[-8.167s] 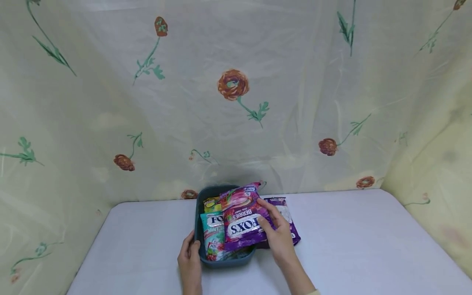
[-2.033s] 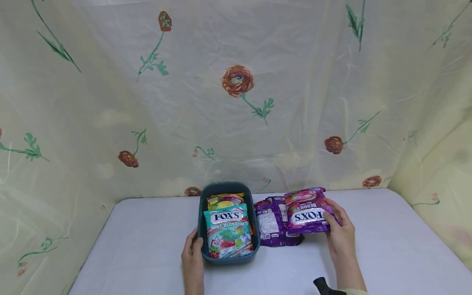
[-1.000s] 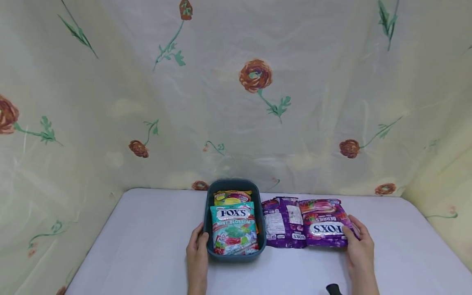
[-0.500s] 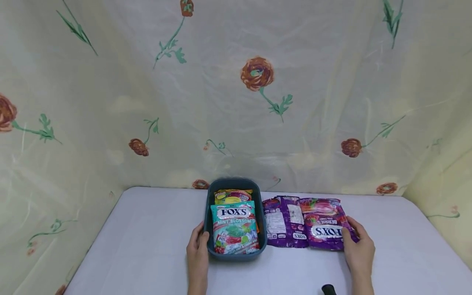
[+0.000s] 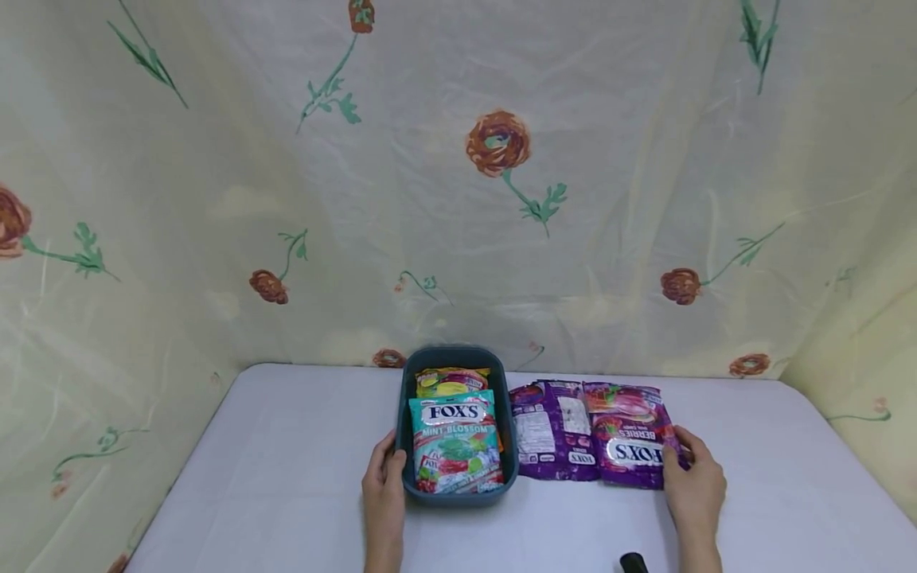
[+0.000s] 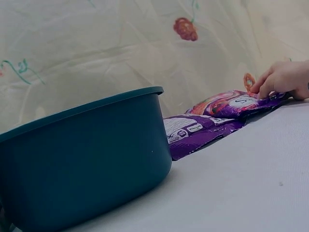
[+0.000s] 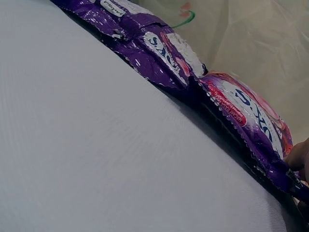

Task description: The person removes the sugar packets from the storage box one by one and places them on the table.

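Observation:
In the head view a dark teal plastic bin (image 5: 458, 500) stands on the table, with a mint-green Fox's Mint Blossom candy bag (image 5: 455, 446) over a yellow candy bag (image 5: 450, 382) inside. My left hand (image 5: 383, 493) holds the bin's left side; its fingertips are hidden against the wall. To the bin's right lies a purple candy bag (image 5: 555, 434), back side up. Beside it rests a purple Fox's Berries candy bag (image 5: 630, 434), its print upside down. My right hand (image 5: 695, 481) pinches this bag's lower right corner, thumb on top. The left wrist view shows the right hand (image 6: 285, 81) there too.
A white cloth covers the table (image 5: 286, 477). Behind it hangs a pale flowered curtain (image 5: 573, 239), which also closes in the sides. A small black object (image 5: 634, 563) shows at the bottom edge, near the right forearm.
The Berries bag has gone from above the bin to the table, right of the other purple bag, carried by my right hand. Lately it has only turned slightly. My left hand stays at the bin.

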